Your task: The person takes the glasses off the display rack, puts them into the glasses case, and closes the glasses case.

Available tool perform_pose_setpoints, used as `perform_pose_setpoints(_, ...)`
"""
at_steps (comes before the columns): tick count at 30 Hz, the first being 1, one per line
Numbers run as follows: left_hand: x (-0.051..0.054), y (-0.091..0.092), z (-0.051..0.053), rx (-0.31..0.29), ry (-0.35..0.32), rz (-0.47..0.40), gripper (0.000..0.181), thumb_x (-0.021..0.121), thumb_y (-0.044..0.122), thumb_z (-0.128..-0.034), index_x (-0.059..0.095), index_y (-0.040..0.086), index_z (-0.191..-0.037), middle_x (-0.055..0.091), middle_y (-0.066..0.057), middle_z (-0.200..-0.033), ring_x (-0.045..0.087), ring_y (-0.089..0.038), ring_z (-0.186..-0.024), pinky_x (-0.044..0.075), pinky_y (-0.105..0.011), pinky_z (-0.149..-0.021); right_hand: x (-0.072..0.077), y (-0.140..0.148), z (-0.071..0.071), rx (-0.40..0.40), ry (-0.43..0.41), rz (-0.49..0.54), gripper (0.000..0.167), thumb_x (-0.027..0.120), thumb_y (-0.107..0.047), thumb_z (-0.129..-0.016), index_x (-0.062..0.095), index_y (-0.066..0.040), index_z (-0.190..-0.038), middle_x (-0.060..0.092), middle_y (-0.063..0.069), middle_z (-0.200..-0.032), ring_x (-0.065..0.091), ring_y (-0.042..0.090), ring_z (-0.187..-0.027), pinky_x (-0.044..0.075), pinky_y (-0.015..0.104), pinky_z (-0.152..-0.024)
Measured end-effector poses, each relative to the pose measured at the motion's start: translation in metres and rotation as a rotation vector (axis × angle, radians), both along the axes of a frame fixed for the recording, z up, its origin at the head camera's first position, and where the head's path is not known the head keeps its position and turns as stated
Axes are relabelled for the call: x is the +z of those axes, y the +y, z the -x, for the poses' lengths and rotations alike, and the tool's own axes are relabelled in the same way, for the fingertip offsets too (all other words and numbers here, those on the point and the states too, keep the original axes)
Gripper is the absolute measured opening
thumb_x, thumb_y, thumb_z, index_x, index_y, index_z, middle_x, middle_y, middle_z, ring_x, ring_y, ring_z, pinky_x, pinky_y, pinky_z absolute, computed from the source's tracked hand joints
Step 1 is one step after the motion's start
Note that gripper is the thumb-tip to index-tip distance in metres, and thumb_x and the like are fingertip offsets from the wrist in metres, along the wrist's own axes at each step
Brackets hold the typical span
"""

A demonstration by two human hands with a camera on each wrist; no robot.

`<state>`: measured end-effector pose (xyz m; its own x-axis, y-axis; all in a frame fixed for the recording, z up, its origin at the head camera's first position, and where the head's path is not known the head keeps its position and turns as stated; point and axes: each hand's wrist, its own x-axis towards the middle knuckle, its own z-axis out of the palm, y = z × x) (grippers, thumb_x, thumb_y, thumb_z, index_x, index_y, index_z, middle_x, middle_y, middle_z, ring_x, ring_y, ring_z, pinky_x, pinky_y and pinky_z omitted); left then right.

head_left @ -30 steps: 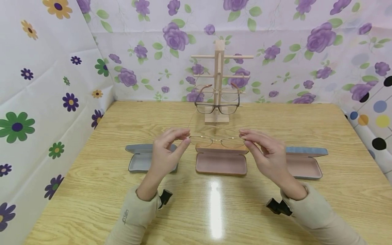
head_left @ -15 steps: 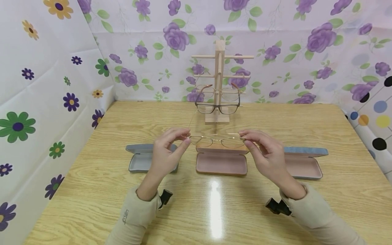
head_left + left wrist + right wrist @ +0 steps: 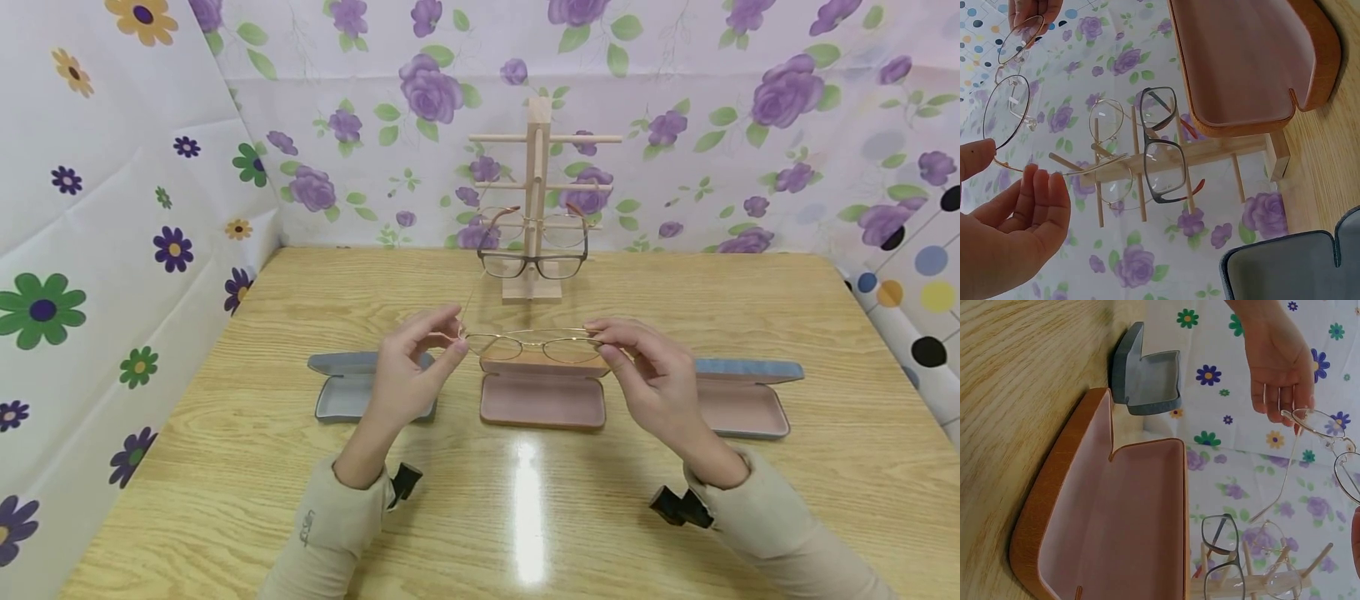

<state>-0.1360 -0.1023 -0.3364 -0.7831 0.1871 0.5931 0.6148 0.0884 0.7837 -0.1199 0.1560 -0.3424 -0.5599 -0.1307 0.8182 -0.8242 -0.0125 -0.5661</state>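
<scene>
Both hands hold a pair of thin gold-rimmed eyeglasses [image 3: 532, 343] above the cases. My left hand [image 3: 409, 371] has its thumb at the outer rim and its fingers by the hinge, the index fingertip raised. From there one temple arm [image 3: 1094, 167] extends away toward the stand. At the other end, my right hand [image 3: 660, 385] pinches the frame between thumb and fingers. The temple arm on that side [image 3: 558, 330] lies folded across behind the lenses. Below the glasses, an orange-brown case [image 3: 543, 427] with pink lining stands open.
A wooden display stand [image 3: 537, 158] at the back carries dark-framed glasses [image 3: 531, 260] and thin metal-framed glasses [image 3: 1105, 102]. Open cases flank the brown one: a grey-blue case [image 3: 341, 363] at left, partly behind my hand, and a blue case [image 3: 757, 371] at right.
The right-side temple arm has swung inward to lie close behind the lenses. My left index finger has lifted slightly. The cases and stand have not moved.
</scene>
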Motion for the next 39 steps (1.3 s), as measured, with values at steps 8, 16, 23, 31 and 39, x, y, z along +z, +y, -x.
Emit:
perform_pose_setpoints(8,-0.0027,-0.0019,0.0015,-0.066,-0.093,0.011,0.035,0.057,-0.012,-0.0818,0.053,-0.014,-0.117,0.059,-0.025,-0.105,0.056,-0.017,-0.099,0.05,-0.034,-0.082,-0.0008,0.0007,0.0003,0.008,-0.018,0.013,0.017,0.055,0.001,-0.089,0.058,0.018,-0.089,0.063,0.016,-0.103,0.059,0.023,-0.101,0.049,0.02,-0.075)
perform_pose_setpoints(16,-0.0066,-0.0011,0.0022,-0.095,-0.022,0.068,0.037,0.059,-0.006,-0.0838,0.052,-0.012,-0.12,0.058,-0.024,-0.11,0.054,-0.024,-0.103,0.049,-0.033,-0.082,-0.0017,-0.0004,0.001,0.026,-0.028,0.028,0.016,0.055,0.002,-0.088,0.058,0.018,-0.09,0.063,0.016,-0.104,0.057,0.025,-0.103,0.049,0.023,-0.079)
perform_pose_setpoints(23,-0.0073,0.0,0.0022,-0.091,-0.004,0.099,0.036,0.059,0.003,-0.0868,0.053,-0.012,-0.119,0.061,-0.021,-0.109,0.055,-0.028,-0.102,0.049,-0.027,-0.08,-0.0039,-0.0017,0.002,0.029,-0.013,0.035,0.017,0.056,0.001,-0.088,0.059,0.017,-0.089,0.063,0.021,-0.1,0.058,0.025,-0.102,0.048,0.02,-0.07)
perform_pose_setpoints(31,-0.0068,-0.0002,0.002,-0.095,0.007,0.119,0.034,0.059,0.003,-0.0866,0.055,-0.009,-0.119,0.061,-0.021,-0.107,0.056,-0.027,-0.1,0.049,-0.027,-0.079,-0.005,-0.0015,0.0022,0.028,-0.011,0.039,0.017,0.055,0.001,-0.089,0.059,0.017,-0.089,0.063,0.02,-0.101,0.058,0.025,-0.102,0.047,0.018,-0.066)
perform_pose_setpoints(39,-0.0077,-0.0003,0.002,-0.133,0.003,0.098,0.032,0.058,0.006,-0.0886,0.055,-0.011,-0.116,0.062,-0.022,-0.103,0.056,-0.025,-0.097,0.048,-0.025,-0.078,-0.0064,-0.0017,0.0029,0.044,-0.026,0.043,0.017,0.055,0.001,-0.089,0.058,0.018,-0.09,0.063,0.019,-0.103,0.059,0.025,-0.099,0.048,0.02,-0.069)
